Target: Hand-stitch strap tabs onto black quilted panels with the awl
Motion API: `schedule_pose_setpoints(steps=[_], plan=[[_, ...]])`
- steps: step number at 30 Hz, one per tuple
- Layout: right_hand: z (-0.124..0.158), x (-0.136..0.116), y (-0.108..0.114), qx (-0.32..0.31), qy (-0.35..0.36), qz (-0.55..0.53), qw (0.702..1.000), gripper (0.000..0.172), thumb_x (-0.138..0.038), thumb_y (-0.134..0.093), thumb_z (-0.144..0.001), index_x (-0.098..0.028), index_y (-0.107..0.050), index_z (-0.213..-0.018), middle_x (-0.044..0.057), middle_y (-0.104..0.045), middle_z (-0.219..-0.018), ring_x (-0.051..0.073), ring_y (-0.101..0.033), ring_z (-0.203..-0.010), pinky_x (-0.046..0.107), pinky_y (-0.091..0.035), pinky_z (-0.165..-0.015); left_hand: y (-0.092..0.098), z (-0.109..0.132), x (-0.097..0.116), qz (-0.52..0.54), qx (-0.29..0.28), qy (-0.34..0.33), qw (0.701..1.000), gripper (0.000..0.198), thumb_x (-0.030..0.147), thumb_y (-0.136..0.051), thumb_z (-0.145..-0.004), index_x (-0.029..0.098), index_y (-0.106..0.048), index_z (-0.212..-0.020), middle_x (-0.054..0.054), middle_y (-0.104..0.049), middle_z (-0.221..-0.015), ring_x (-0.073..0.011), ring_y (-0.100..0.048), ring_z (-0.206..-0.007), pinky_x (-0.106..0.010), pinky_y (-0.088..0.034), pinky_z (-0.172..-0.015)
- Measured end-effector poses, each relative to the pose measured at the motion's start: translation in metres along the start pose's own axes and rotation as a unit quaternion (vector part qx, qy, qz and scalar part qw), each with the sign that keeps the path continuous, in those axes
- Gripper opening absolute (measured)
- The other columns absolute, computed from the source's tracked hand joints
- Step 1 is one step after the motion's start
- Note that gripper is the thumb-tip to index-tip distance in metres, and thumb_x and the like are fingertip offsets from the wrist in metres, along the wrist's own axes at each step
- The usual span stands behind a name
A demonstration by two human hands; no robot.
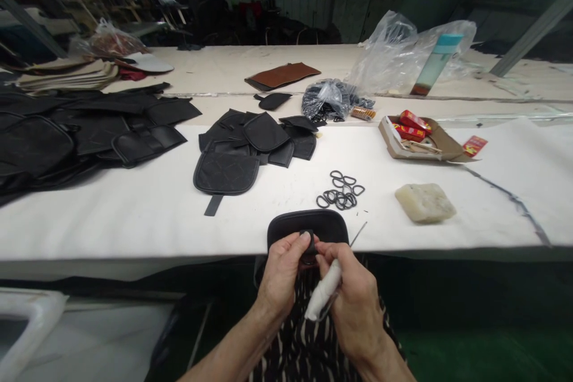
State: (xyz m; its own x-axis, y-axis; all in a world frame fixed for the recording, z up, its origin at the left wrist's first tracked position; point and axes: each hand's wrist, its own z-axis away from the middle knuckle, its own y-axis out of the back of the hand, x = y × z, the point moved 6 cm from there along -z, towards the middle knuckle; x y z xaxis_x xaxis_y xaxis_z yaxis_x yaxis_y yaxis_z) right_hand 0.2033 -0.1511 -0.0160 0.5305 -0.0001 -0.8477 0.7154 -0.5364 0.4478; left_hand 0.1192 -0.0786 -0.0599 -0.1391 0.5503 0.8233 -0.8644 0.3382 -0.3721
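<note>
A black leather-like piece (280, 224) with a rounded, edged flap lies at the table's front edge, partly overhanging it. My left hand (281, 271) is closed on the short black strap (308, 240) of this piece, thumb on top. My right hand (353, 286) is closed around an awl with a white-wrapped handle (324, 292); its thin metal shaft points up and away to the right. The right fingertips also meet the strap beside my left thumb. Just beyond the piece lies a loose group of black D-rings (342, 198). What sits under the fingertips is partly hidden.
Black pieces (226, 170) are piled at centre-left, with a larger heap (85, 131) further left. To the right are a yellowish block (425, 203) and a cardboard box (389, 140) with red packets. Behind stand a plastic bag (385, 54) and a tilted bottle (434, 65).
</note>
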Motion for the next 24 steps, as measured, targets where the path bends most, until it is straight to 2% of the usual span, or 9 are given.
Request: schedule_pose_setpoints(steps=[2,6,12,17,24], plan=[[0.003,-0.001,0.001,0.010,0.051,0.007,0.999,0.018,-0.011,-0.044,-0.090,-0.020,-0.056,-0.100,0.005,-0.066,-0.096,0.015,-0.064,-0.082,0.024,-0.050,-0.071,-0.002,0.000,0.002,0.013,-0.008,0.003,1.000,0.024,0.034,-0.059,-0.083,0.012,-0.066,-0.077,-0.003,-0.062,-0.070,-0.0116,-0.056,-0.065,-0.021,-0.046,-0.062],[0.005,-0.003,0.001,0.025,0.118,0.034,0.992,0.018,-0.007,-0.044,-0.088,-0.018,-0.058,-0.091,0.009,-0.066,-0.103,0.017,-0.064,-0.089,0.027,-0.052,-0.076,-0.004,-0.001,0.004,0.040,-0.018,0.012,0.999,0.022,0.030,-0.060,-0.083,0.012,-0.064,-0.070,0.000,-0.058,-0.063,-0.0085,-0.052,-0.056,-0.019,-0.044,-0.057],[0.005,-0.010,-0.002,0.052,0.156,0.076,0.983,0.017,-0.005,-0.044,-0.088,-0.016,-0.057,-0.088,0.013,-0.068,-0.101,0.020,-0.066,-0.081,0.030,-0.055,-0.066,0.001,-0.003,0.000,0.052,-0.001,0.036,0.998,0.018,0.029,-0.065,-0.079,0.011,-0.067,-0.079,-0.004,-0.064,-0.071,-0.0107,-0.057,-0.063,-0.020,-0.046,-0.060],[0.005,-0.022,0.002,0.088,0.208,0.113,0.968,0.017,-0.002,-0.044,-0.086,-0.012,-0.057,-0.091,0.017,-0.069,-0.095,0.021,-0.066,-0.074,0.032,-0.054,-0.062,-0.001,-0.003,0.002,0.062,0.009,0.047,0.997,0.019,0.029,-0.067,-0.077,0.011,-0.069,-0.078,-0.006,-0.066,-0.069,-0.0125,-0.059,-0.064,-0.021,-0.046,-0.061],[0.004,-0.021,0.001,0.078,0.195,0.103,0.972,0.018,-0.001,-0.045,-0.084,-0.014,-0.057,-0.087,0.015,-0.070,-0.088,0.020,-0.064,-0.065,0.031,-0.053,-0.056,0.000,-0.002,0.002,0.077,0.051,0.041,0.995,0.014,0.025,-0.072,-0.072,0.012,-0.069,-0.073,-0.003,-0.066,-0.065,-0.0093,-0.057,-0.057,-0.018,-0.045,-0.054]])
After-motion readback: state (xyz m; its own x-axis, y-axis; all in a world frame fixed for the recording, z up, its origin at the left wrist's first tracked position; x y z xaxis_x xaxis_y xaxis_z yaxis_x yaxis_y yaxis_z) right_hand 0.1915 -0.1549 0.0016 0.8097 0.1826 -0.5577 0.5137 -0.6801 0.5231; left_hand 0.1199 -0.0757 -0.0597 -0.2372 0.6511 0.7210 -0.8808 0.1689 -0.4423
